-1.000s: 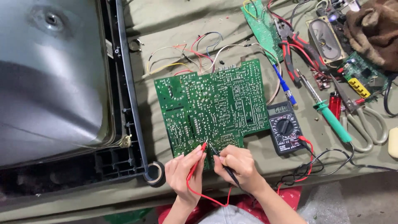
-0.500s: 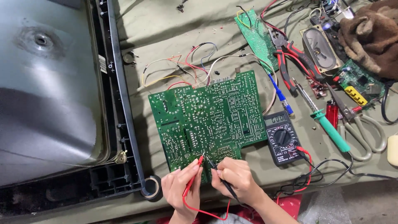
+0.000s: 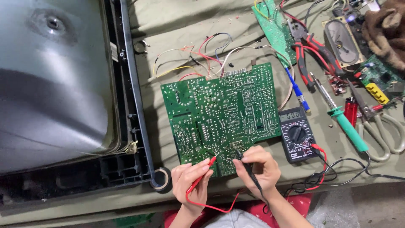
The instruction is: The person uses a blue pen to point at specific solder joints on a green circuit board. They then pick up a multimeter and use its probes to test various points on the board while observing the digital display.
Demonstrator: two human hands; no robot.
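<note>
Left hand [image 3: 192, 181] is pinching the red probe [image 3: 202, 173], right hand [image 3: 257, 169] the black probe [image 3: 249, 169]; both tips have shifted slightly along the green circuit board [image 3: 219, 114], lower centre.

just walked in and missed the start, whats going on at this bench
A person is probing a large green circuit board lying solder side up on a cloth-covered bench. The left hand holds a red probe with its tip at the board's near edge, and the right hand holds a black probe close beside it. A black multimeter lies just right of the board. A soldering iron with a green handle, red pliers and an old television lie around.
</note>
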